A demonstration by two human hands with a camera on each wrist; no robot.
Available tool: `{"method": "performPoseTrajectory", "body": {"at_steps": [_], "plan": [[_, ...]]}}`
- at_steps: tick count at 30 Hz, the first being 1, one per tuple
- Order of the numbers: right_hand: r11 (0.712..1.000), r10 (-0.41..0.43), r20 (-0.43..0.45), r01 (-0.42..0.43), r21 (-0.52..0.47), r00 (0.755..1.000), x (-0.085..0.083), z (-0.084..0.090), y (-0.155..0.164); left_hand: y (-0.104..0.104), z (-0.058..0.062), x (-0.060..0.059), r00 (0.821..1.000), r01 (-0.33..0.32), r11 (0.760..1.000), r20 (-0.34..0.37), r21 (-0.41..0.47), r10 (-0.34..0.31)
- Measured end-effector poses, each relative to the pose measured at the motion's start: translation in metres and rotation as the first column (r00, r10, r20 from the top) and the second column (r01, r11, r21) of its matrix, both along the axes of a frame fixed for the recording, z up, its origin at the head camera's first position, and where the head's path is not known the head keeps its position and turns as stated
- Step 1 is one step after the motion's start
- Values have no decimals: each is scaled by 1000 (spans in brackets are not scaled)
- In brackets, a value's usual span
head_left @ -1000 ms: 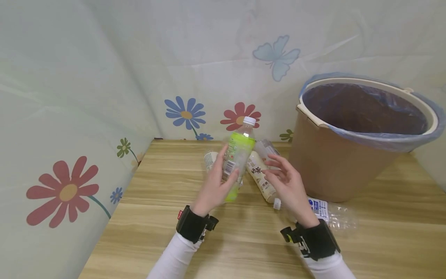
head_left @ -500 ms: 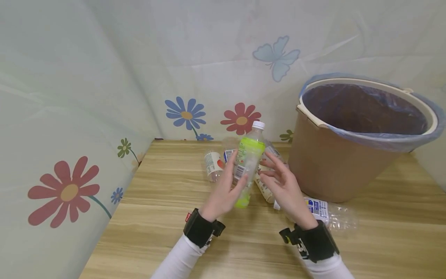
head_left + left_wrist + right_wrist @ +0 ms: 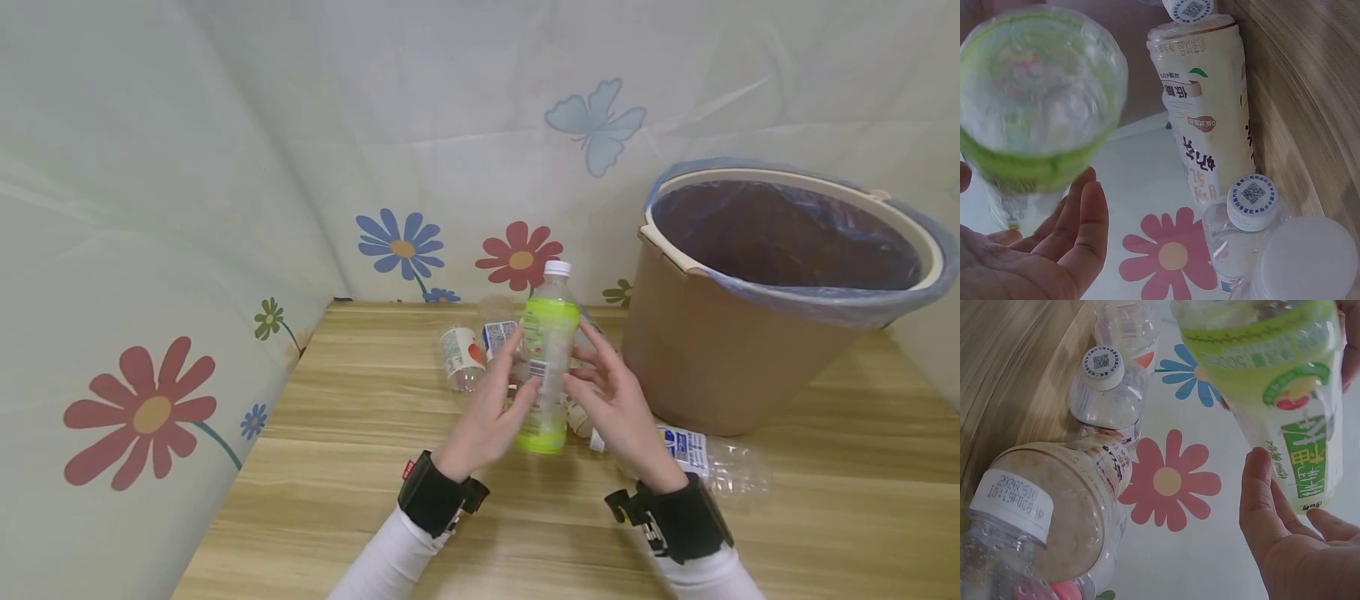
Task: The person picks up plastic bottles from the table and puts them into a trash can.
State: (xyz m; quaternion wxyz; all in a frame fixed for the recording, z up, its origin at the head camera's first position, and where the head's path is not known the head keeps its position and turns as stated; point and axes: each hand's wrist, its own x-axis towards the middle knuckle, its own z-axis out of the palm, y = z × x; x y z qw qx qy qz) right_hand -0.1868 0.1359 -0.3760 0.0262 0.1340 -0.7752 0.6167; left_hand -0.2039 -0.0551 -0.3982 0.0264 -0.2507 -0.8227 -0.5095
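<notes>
A clear plastic drink bottle with a green label and white cap is held upright over the table. My left hand grips it from the left, thumb in front, fingers behind. My right hand is at its right side, its loosely extended fingertips at the bottle's edge; how firmly they touch cannot be told. In the right wrist view, the right fingers lie close against the label. The left wrist view looks at the bottle's base. Behind lies a cream milk tea bottle, mostly hidden in the head view.
A tall brown bin lined with a blue bag stands at the right. A clear bottle lies before it. Behind my left hand lie two more clear bottles, one with a peach-marked label. A flowered cloth wall closes the back.
My left hand has brought the green-labelled bottle rightward and slightly nearer, turning it more upright. My right hand has stayed almost in place, so the bottle is now at its fingertips.
</notes>
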Motion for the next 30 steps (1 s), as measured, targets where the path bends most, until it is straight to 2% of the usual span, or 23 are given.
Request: {"method": "performPoseTrajectory", "body": {"at_steps": [5,11,21,30], "plan": [[1000,-7,5,7,0,1000,-2,-1,3,1,3,3,1000,16,1000,-4,-12,-16],[1000,10,31,-10,7,999,-3,0,6,1,5,4,998,23,1000,-57,7,-23],[998,38,41,-40,53,998,-3,1,7,-1,10,6,995,6,1000,-98,30,-3],[995,46,60,-51,90,997,-4,1,9,-3,12,4,989,-29,1000,-146,-6,28]]}}
